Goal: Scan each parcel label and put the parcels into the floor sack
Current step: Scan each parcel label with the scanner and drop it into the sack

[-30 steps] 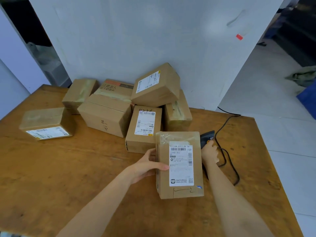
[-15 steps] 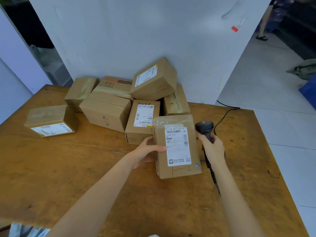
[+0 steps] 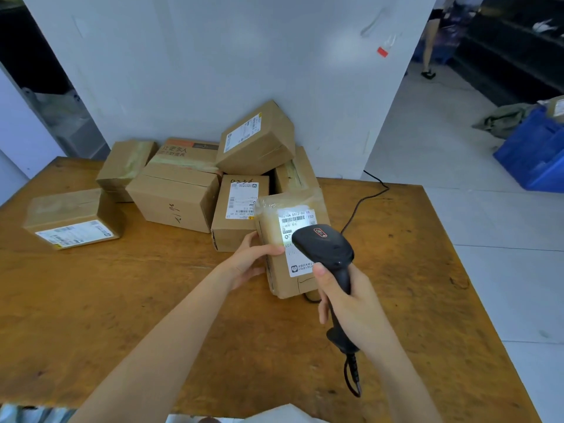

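Hovering newly over label [image 3: 295,217]: scanner [image 3: 324,249] in right grip [image 3: 351,303], parcel [image 3: 281,277] in left grip [image 3: 250,261].

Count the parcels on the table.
8: held parcel, far-left parcel, and six piled by the wall: back-left box, printed box, plain box, tilted box, labelled box, rear-right box. Others may hide behind.

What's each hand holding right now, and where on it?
Left hand grips the labelled parcel by its left edge; right hand grips the scanner by its handle.
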Tool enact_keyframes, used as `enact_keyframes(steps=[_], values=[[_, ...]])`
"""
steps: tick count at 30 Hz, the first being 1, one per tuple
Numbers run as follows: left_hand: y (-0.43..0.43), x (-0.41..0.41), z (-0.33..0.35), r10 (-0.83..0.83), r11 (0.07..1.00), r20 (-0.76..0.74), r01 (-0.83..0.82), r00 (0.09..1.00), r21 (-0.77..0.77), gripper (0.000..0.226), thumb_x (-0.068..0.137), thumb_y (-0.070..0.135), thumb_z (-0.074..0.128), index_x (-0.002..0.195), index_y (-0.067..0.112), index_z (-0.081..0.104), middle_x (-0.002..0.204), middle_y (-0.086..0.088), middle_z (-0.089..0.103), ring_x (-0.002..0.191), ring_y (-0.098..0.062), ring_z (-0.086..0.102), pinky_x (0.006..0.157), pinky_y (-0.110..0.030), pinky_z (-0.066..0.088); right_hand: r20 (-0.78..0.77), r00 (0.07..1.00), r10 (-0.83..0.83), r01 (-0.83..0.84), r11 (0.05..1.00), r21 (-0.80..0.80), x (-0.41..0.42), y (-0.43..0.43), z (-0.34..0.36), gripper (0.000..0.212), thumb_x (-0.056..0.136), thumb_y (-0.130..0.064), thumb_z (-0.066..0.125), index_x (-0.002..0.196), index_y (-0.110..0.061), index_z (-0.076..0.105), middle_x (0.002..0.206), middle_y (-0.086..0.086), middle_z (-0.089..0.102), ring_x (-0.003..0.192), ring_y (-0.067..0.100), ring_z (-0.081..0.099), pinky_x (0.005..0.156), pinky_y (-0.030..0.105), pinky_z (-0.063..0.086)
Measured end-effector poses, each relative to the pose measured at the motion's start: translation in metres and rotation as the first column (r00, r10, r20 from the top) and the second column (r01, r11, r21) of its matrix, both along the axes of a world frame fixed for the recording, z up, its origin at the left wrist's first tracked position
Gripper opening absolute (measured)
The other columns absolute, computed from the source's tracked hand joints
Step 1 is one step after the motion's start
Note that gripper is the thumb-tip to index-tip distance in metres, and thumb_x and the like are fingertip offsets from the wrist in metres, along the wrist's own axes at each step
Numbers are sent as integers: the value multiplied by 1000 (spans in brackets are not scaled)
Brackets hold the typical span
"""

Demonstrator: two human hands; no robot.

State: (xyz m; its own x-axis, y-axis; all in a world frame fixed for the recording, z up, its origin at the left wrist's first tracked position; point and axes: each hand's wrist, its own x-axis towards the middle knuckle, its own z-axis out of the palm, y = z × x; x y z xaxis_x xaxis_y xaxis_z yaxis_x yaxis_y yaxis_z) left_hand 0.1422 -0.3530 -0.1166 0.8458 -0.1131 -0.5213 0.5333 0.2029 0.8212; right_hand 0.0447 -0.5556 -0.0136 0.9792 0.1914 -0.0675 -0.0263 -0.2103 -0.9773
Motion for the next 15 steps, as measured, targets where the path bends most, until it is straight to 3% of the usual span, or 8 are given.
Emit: enact_keyframes(steps=[7, 15], values=[[-1, -5, 1, -4, 1000, 27, 4, 1000, -24, 124, 43, 26, 91, 147, 30, 22, 132, -4, 54, 121, -25, 52, 106, -52, 41, 45, 999, -25, 27, 999, -43, -13, 6, 2, 25, 81, -55, 53, 83, -31, 49, 52, -5, 53, 41, 15, 53, 54, 22, 50], [1, -11, -1, -10, 999, 23, 11, 1000, -45, 124, 45, 24, 92, 146, 33, 22, 133, -4, 55, 123, -26, 52, 108, -53, 38, 47, 994, -103, 104, 994, -16, -16, -1, -7, 34, 78, -58, 56, 96, -30, 55, 54, -9, 56, 46, 8, 53, 51, 19, 47]])
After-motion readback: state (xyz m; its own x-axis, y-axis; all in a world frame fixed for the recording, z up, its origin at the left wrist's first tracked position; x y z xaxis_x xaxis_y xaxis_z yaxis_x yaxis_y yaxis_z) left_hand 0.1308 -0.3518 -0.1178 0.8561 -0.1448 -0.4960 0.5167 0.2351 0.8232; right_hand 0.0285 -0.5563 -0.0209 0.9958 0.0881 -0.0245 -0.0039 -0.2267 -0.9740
